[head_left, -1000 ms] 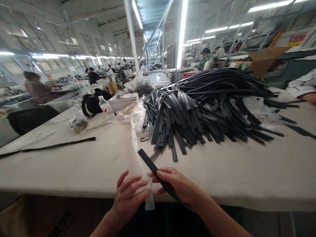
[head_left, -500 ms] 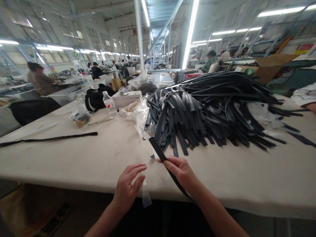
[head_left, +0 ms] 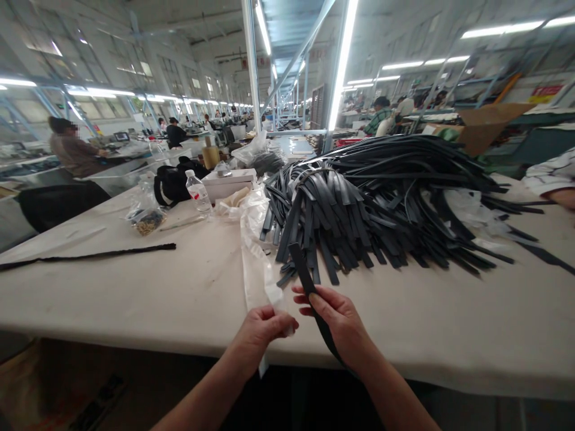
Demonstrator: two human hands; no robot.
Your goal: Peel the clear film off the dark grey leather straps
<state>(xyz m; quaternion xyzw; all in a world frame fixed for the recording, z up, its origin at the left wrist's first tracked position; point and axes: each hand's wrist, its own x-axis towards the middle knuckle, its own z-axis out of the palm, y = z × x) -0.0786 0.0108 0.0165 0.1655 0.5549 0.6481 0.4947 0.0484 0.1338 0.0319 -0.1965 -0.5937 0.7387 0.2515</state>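
Forearms (head_left: 206, 392) slanting inward, your left hand (head_left: 263, 329) pinches a thin translucent-white plastic strip (head_left: 273, 292); your right hand (head_left: 340, 318), apart, clasps a flat black strap (head_left: 302, 268)

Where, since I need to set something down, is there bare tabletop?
Bare tabletop lies between the black cord and the near edge, and right of the right hand, in front of the strap pile. It is crowded from bottle to pile; the white strip runs to the left hand.
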